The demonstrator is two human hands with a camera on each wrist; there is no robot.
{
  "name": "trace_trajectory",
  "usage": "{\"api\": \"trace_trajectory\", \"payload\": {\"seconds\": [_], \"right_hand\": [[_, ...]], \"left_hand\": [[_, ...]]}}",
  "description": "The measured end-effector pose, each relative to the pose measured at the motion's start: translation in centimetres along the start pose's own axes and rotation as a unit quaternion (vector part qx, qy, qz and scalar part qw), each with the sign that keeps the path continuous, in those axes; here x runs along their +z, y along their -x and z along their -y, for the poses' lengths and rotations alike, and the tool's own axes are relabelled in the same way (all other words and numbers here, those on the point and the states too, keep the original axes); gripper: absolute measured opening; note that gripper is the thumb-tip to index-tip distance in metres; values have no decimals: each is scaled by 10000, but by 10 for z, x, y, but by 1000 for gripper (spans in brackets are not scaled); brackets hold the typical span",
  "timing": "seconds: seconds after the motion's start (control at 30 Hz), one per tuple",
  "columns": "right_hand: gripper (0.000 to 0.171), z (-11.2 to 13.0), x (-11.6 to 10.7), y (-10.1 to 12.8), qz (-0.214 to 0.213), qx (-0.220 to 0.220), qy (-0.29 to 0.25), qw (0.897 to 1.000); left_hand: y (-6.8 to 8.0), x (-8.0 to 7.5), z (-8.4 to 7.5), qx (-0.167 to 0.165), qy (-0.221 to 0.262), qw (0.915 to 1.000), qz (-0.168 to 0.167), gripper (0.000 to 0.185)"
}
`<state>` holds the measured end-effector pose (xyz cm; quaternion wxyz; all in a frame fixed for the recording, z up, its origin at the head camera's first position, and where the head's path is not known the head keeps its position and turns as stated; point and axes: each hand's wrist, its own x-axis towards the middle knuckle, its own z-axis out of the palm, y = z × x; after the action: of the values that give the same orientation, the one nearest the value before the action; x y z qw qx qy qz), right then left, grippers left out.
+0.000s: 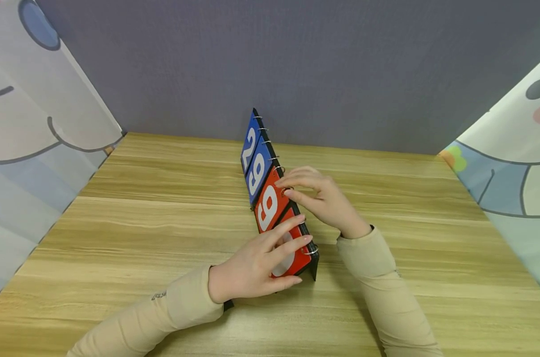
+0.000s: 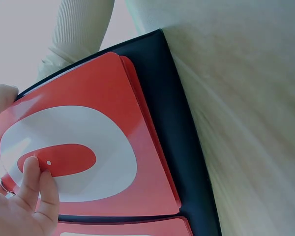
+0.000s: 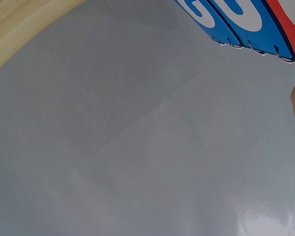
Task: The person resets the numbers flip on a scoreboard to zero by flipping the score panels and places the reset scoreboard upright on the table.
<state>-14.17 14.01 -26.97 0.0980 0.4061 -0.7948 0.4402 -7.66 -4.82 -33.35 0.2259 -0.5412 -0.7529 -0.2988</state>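
A flip scoreboard (image 1: 270,191) stands tilted on the table, its number cards hung on metal rings along the top edge. Two cards are blue, a 2 (image 1: 250,144) and one that looks like a 9 (image 1: 257,171). Nearer are a red 9-like card (image 1: 268,206) and a red 0 card (image 2: 123,98). My left hand (image 1: 261,263) spreads over the 0 card, with fingertips close to the ringed edge and the thumb by the near end. From behind, my right hand (image 1: 323,198) reaches over the top edge, its thumb and index fingertips at a ring of the red 9-like card.
The wood-grain table (image 1: 154,223) extends on both sides of the scoreboard. A grey panel (image 1: 297,74) rises behind it. Cartoon-printed sheets (image 1: 38,124) flank the table left and right. In the right wrist view, the blue cards (image 3: 250,24) show at the upper right.
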Motion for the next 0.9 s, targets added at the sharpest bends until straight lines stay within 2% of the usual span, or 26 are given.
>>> {"api": "trace_trajectory", "payload": {"seconds": [0.13, 0.27, 0.4, 0.53, 0.9], "right_hand": [[22, -4, -3, 2, -166, 834, -477, 9952], [27, -15, -7, 4, -297, 1707, -1105, 9787], [34, -29, -9, 6, 223, 2282, -1333, 9642], [39, -38, -7, 6, 763, 2540, -1412, 9538], [45, -48, 1, 4, 1014, 2764, -2051, 9334]], "left_hand": [[1, 0, -1, -87, 32, 9999, 73, 74], [2, -1, -1, -156, 43, 9998, 128, 75], [2, -2, -2, -193, 24, 9997, 170, 75], [2, -2, -2, -222, 46, 9995, 202, 76], [1, -2, -2, -143, 27, 9998, 143, 74]]}}
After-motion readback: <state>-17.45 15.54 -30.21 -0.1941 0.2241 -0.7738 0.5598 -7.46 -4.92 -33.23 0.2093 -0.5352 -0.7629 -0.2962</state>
